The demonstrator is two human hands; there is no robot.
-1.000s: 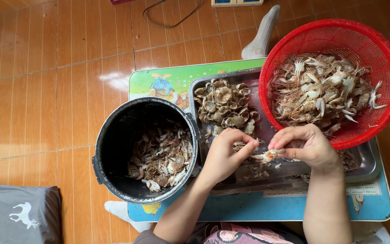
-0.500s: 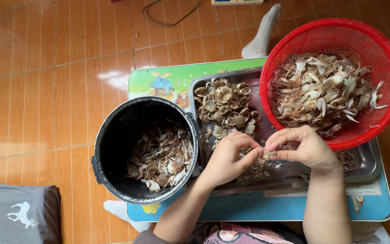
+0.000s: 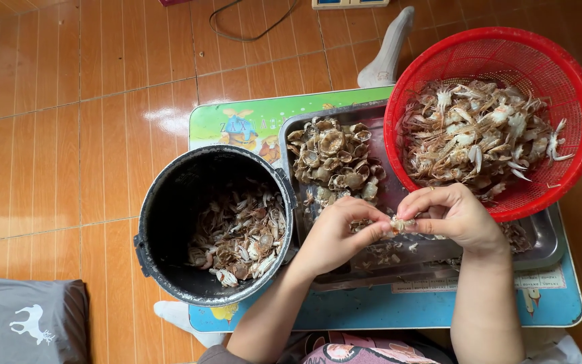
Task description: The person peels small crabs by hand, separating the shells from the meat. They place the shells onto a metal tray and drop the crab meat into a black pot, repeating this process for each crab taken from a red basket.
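Both your hands pinch one small crab piece (image 3: 401, 224) at centre frame, over the metal tray (image 3: 547, 246): left hand (image 3: 340, 232) and right hand (image 3: 454, 216), fingertips closed narrow on it. Keep the grip light and pull apart slowly. Your fingers hide most of the piece; its exact shape is unclear.

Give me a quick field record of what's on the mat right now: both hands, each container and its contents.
left hand: pinching a small pale crab piece over the tray
right hand: fingertips on the same crab piece
round red plastic mesh basket: heaped with pale crab pieces, resting on the tray's right part
rectangular metal tray: pile of empty brown crab shells at its upper left, scraps below
round black bucket: left of the tray, shell and leg scraps in the bottom
surface: colourful printed mat on a wooden floor
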